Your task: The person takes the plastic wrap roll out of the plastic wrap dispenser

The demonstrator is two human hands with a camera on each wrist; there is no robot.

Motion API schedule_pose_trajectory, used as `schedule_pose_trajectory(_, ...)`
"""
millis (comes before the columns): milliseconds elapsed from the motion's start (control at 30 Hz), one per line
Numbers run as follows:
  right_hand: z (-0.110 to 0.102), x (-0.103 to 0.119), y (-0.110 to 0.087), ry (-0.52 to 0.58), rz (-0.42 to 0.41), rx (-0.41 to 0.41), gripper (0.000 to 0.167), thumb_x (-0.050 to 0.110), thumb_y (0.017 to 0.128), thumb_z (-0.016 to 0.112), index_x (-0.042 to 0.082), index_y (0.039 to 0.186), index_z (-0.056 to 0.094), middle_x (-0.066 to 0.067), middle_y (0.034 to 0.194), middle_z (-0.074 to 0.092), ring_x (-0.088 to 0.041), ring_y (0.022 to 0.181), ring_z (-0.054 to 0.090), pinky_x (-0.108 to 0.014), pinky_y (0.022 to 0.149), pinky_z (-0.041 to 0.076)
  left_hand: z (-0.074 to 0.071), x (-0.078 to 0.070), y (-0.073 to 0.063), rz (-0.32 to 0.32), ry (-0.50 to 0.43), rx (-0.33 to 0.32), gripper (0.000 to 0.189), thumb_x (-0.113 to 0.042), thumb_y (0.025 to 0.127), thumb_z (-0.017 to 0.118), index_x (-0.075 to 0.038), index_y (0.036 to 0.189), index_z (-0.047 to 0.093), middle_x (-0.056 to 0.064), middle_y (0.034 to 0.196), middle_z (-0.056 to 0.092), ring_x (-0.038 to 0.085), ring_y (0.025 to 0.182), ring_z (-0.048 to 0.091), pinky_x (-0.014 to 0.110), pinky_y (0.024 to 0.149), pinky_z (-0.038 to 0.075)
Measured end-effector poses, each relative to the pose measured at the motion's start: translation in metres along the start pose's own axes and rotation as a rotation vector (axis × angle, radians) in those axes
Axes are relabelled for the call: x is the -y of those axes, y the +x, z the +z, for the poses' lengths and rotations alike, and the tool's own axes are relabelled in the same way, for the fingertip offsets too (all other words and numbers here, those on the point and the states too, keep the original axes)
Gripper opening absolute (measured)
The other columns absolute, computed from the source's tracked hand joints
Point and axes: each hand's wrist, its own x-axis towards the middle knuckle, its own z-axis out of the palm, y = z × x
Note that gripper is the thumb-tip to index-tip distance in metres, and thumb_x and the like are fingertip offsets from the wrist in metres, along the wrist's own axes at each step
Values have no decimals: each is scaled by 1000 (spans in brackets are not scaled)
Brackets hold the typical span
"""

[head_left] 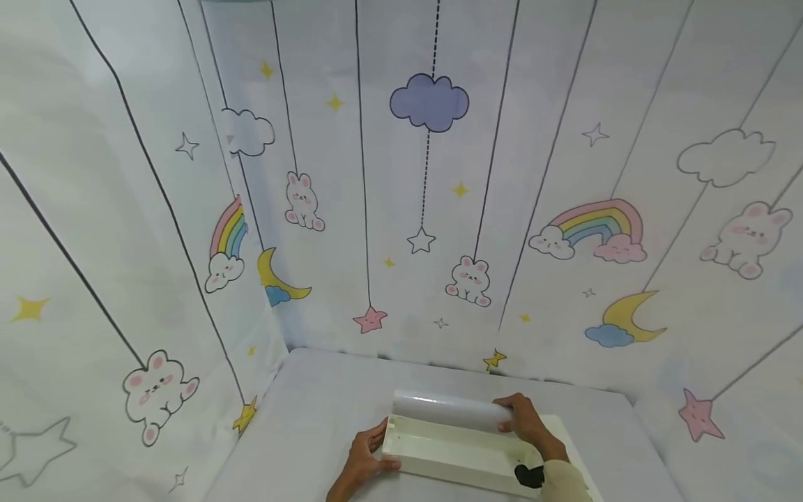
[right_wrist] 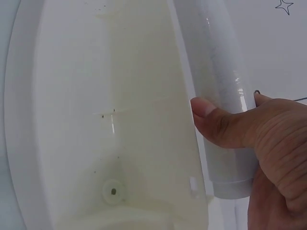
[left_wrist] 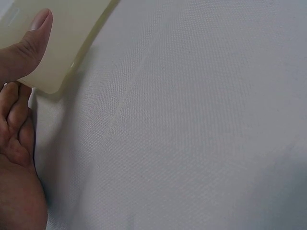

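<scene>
Item: cream plastic tray (head_left: 461, 453), long and shallow, lying on the white cloth-covered table (head_left: 314, 418) near its front edge, in front of a backdrop (head_left: 433, 174) printed with clouds, rabbits, rainbows and stars; interior bare, with faint specks and a small round boss near one end, as the right wrist view shows.

Item: roll of clear film (head_left: 448, 404), glossy, lying along the tray's far long wall, touching it; its right end sits just beside the tray's corner.

Left hand (head_left: 364, 464): grips the tray's left end, thumb (left_wrist: 26, 43) pressed flat on the rim, fingers curled beneath at the table surface.

Right hand (head_left: 530, 425): curled round the right end of the roll, thumb (right_wrist: 216, 124) set against the film on the tray side, remaining fingers hidden behind the roll.

Handling note, as a judgement: the left hand would do best to keep the tray pinned level so it cannot slide on the cloth; the right hand's hold near the roll's very end risks tipping it, so the roll is best kept parallel to the tray wall; a light grip avoids creasing the film.
</scene>
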Motion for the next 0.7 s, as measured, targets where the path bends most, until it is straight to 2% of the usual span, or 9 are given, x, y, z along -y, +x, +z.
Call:
schedule_pose_trajectory(33,1,0,0,9,18,-5,55,-12,63,95,-7,115,81,-24,118,81,-40,110,75,-58,99,62,0,0,0,30,17,5,107,-20,74,103,13,158,44,32,157,52,8,141,60,11,113,48)
schedule_pose_trajectory(133,2,-1,1,13,25,-21,55,-12,62,95,-8,115,81,-24,119,80,-42,112,73,-61,101,60,1,-2,-1,61,25,10,106,-18,75,102,16,156,43,34,156,51,10,142,60,12,113,48)
schedule_pose_trajectory(233,3,1,1,21,21,-30,54,-12,62,95,-8,115,81,-25,121,79,-44,114,72,-61,103,60,1,-3,-1,46,7,14,109,-17,74,103,16,157,42,35,157,49,2,139,60,10,112,47)
schedule_pose_trajectory(333,3,3,0,18,11,-35,54,-12,62,95,-8,115,81,-26,120,78,-45,114,72,-60,102,60,0,-2,1,2,-31,10,112,-17,70,104,14,158,42,34,159,48,-10,135,55,6,111,43)
schedule_pose_trajectory(433,3,6,1,15,25,-35,54,-13,63,95,-9,115,81,-26,121,78,-45,114,71,-62,103,59,0,0,2,3,-27,12,113,-18,70,104,15,158,42,35,159,47,-11,134,54,6,111,43)
schedule_pose_trajectory(600,2,9,3,37,60,-7,56,-13,65,94,-10,118,79,-28,124,78,-47,116,73,-64,103,60,-1,3,2,20,8,13,110,-22,73,104,13,158,43,31,159,49,-3,138,58,9,112,46)
schedule_pose_trajectory(700,2,8,5,40,58,4,57,-13,65,94,-11,120,78,-28,124,78,-47,114,74,-63,100,62,-1,2,2,62,45,18,105,-22,76,102,13,157,45,32,157,51,10,141,62,12,113,48)
